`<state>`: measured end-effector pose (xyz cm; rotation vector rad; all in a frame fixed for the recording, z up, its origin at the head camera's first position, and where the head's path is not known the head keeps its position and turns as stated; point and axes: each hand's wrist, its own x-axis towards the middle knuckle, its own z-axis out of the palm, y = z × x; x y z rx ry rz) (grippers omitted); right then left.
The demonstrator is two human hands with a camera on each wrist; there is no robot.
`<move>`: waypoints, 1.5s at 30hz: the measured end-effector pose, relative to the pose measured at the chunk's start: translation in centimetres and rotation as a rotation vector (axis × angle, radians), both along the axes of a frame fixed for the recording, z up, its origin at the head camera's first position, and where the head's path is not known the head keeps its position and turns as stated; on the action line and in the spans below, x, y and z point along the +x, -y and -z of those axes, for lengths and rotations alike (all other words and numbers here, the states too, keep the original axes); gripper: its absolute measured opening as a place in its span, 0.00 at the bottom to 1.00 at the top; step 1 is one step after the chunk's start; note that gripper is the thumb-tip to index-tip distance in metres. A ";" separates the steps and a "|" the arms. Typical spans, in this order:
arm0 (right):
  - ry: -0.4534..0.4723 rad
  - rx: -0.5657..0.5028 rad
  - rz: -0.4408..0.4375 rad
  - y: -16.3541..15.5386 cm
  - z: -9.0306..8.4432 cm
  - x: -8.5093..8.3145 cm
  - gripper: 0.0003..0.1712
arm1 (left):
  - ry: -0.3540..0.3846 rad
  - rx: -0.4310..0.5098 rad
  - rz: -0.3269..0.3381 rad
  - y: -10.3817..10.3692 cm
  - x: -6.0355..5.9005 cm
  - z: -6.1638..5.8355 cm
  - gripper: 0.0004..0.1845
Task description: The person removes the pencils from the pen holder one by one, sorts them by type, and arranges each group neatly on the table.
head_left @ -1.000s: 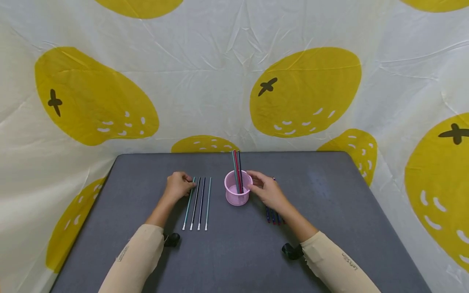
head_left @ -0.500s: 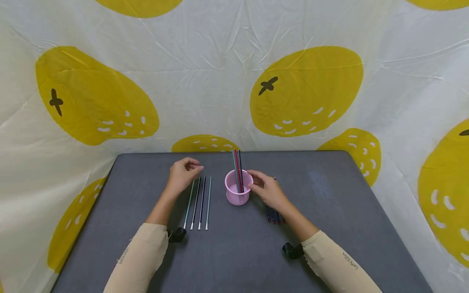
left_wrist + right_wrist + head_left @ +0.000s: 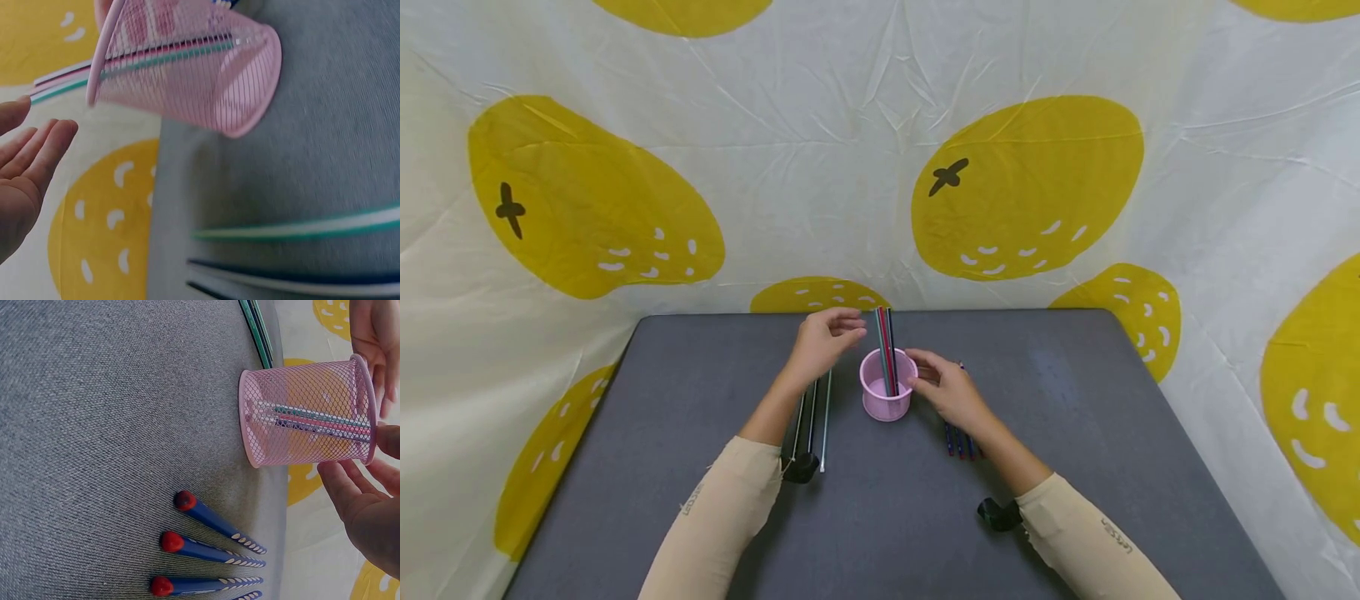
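Note:
A pink mesh pencil cup [image 3: 886, 408] stands upright on the table, with several teal, red and dark pencils [image 3: 883, 333] leaning in it. My right hand [image 3: 951, 392] grips its rim, thumb at the inner side and fingers outside, as the right wrist view shows. My left hand [image 3: 823, 346] hangs in the air left of the cup, fingers loosely extended toward the upper ends of the pencils. In the left wrist view the left thumb [image 3: 14, 115] overlaps the teal pencil's end. Below the left hand lie several more slim pencils [image 3: 827, 425], partly hidden by the forearm.
Several blue pencils with red ends [image 3: 206, 515] lie in a row right of the cup, partly under the right forearm. The grey table [image 3: 880, 533] ends at a white curtain [image 3: 820, 208] printed with yellow fruit.
My left hand has left the far end of the pencils on the table and moved right, up to the cup. The right hand and the cup have stayed in place.

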<state>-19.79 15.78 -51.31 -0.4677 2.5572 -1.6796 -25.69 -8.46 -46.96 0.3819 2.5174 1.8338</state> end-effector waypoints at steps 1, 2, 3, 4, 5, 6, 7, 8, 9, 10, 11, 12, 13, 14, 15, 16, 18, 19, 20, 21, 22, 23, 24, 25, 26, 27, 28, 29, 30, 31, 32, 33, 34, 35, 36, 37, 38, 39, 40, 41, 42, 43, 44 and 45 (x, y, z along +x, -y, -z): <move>0.000 0.000 0.000 0.0 0.0 0.0 0.28 | 0.003 0.000 0.004 -0.4 -0.1 0.0 0.19; 0.000 -0.002 0.000 0.0 0.1 0.0 0.28 | 0.004 -0.002 0.006 -0.7 -0.2 0.0 0.19; -0.003 -0.005 -0.003 0.0 0.0 0.1 0.27 | 0.003 -0.007 0.007 -1.1 -0.3 0.0 0.19; -0.007 -0.007 -0.005 0.0 0.0 0.1 0.27 | 0.002 -0.016 0.004 -1.4 -0.4 0.0 0.19; -0.008 -0.012 -0.008 0.1 0.1 0.1 0.28 | -0.001 -0.022 0.000 -1.6 -0.5 0.1 0.19; -0.007 -0.016 -0.012 0.2 -0.4 0.3 0.28 | -0.003 -0.024 -0.004 -1.8 -0.5 0.2 0.18; -0.010 -0.019 -0.013 0.2 -0.4 0.4 0.28 | -0.005 -0.028 -0.012 -2.0 -0.6 0.3 0.18; -0.014 -0.023 -0.015 0.2 -0.5 0.4 0.28 | -0.008 -0.028 -0.017 -2.1 -0.7 0.4 0.17; -0.023 -0.020 -0.021 0.3 -0.6 0.5 0.28 | -0.010 -0.030 -0.022 -2.3 -0.8 0.5 0.17; -0.020 -0.021 -0.022 0.4 -1.0 0.7 0.27 | -0.011 -0.028 -0.028 -2.4 -0.8 0.6 0.17; -0.016 -0.024 -0.024 0.5 -1.3 0.8 0.27 | -0.011 -0.023 -0.032 -2.5 -0.8 0.6 0.17; -0.018 -0.021 -0.026 0.5 -1.7 1.0 0.27 | -0.011 -0.018 -0.036 -2.6 -0.8 0.6 0.17; -0.019 -0.022 -0.025 0.5 -1.6 0.9 0.27 | -0.011 -0.018 -0.041 -2.7 -0.8 0.7 0.16; -0.019 -0.022 -0.027 0.6 -1.7 1.0 0.27 | -0.013 -0.021 -0.046 -2.8 -0.8 0.7 0.16; -0.017 -0.021 -0.026 0.6 -1.8 1.0 0.27 | -0.011 -0.020 -0.050 -2.9 -0.8 0.7 0.15; -0.009 -0.027 -0.022 0.6 -1.8 1.0 0.27 | -0.007 -0.015 -0.052 -3.0 -0.8 0.7 0.15; -0.012 -0.026 -0.020 0.5 -1.0 0.7 0.28 | 0.001 -0.004 -0.055 -3.1 -0.7 0.7 0.13; -0.012 -0.024 -0.017 0.4 -0.6 0.5 0.28 | 0.005 0.002 -0.056 -3.2 -0.6 0.7 0.12; -0.014 -0.020 -0.016 0.4 -0.3 0.3 0.28 | 0.006 0.007 -0.058 -3.2 -0.6 0.7 0.12; -0.014 -0.019 -0.015 0.3 -0.1 0.3 0.28 | 0.009 0.016 -0.059 -3.3 -0.6 0.7 0.11; -0.012 -0.019 -0.014 0.2 0.1 0.2 0.28 | 0.008 0.021 -0.059 -3.3 -0.6 0.7 0.11; -0.010 -0.022 -0.014 0.2 0.2 0.1 0.28 | 0.005 0.023 -0.062 -3.3 -0.5 0.7 0.11; -0.010 -0.022 -0.014 0.1 0.3 0.1 0.28 | 0.002 0.026 -0.065 -3.3 -0.5 0.7 0.10; -0.009 -0.024 -0.015 0.1 0.3 0.1 0.28 | 0.001 0.035 -0.067 -3.2 -0.6 0.7 0.10; -0.009 -0.025 -0.016 0.0 0.3 0.1 0.28 | 0.001 0.041 -0.071 -3.2 -0.6 0.6 0.10; -0.007 -0.026 -0.015 0.0 0.3 0.1 0.28 | 0.003 0.053 -0.073 -3.1 -0.6 0.6 0.10; -0.008 -0.024 -0.014 0.0 0.3 0.1 0.28 | 0.005 0.065 -0.074 -3.1 -0.6 0.5 0.10; -0.009 -0.019 -0.014 0.0 0.3 0.1 0.28 | 0.007 0.076 -0.076 -3.0 -0.6 0.4 0.10; -0.012 -0.011 -0.013 0.0 0.3 0.1 0.28 | 0.009 0.087 -0.078 -2.9 -0.6 0.3 0.10; -0.011 -0.005 -0.010 0.0 0.3 0.1 0.27 | 0.009 0.093 -0.080 -2.8 -0.6 0.2 0.10; -0.009 0.000 -0.008 0.0 0.3 0.1 0.27 | 0.006 0.094 -0.081 -2.7 -0.6 0.1 0.10; -0.007 0.004 -0.005 0.0 0.3 0.1 0.27 | 0.006 0.099 -0.078 -2.5 -0.7 -0.1 0.11; -0.006 0.006 -0.002 0.0 0.3 0.1 0.27 | 0.003 0.099 -0.074 -2.4 -0.7 -0.3 0.11; -0.004 0.007 -0.001 0.0 0.3 0.1 0.27 | 0.000 0.098 -0.072 -2.3 -0.7 -0.5 0.11; -0.006 0.009 0.001 0.0 0.3 0.1 0.27 | -0.004 0.098 -0.068 -2.1 -0.7 -0.8 0.12; -0.003 0.009 0.004 0.0 0.3 0.1 0.28 | -0.005 0.101 -0.064 -2.0 -0.7 -1.1 0.12; 0.000 0.008 0.005 0.0 0.3 0.2 0.28 | -0.004 0.106 -0.061 -1.8 -0.7 -1.4 0.12; 0.000 0.009 0.008 0.0 0.3 0.1 0.27 | -0.006 0.112 -0.056 -1.6 -0.7 -1.8 0.13; 0.001 0.007 0.008 0.0 0.3 0.1 0.27 | -0.011 0.119 -0.052 -1.4 -0.6 -2.2 0.13; -0.003 0.008 0.007 0.0 0.3 0.1 0.27 | -0.018 0.127 -0.052 -1.2 -0.5 -2.7 0.13; -0.006 0.009 0.005 0.0 0.3 0.1 0.27 | -0.026 0.138 -0.052 -0.9 -0.5 -3.1 0.13; -0.006 0.006 0.003 0.0 0.2 0.1 0.27 | -0.032 0.153 -0.053 -0.7 -0.4 -3.6 0.13; -0.008 0.001 0.002 0.0 0.3 0.1 0.27 | -0.041 0.168 -0.054 -0.4 -0.3 -4.1 0.13; -0.013 0.000 0.001 -0.1 0.3 0.1 0.27 | -0.052 0.185 -0.055 -0.2 -0.2 -4.6 0.13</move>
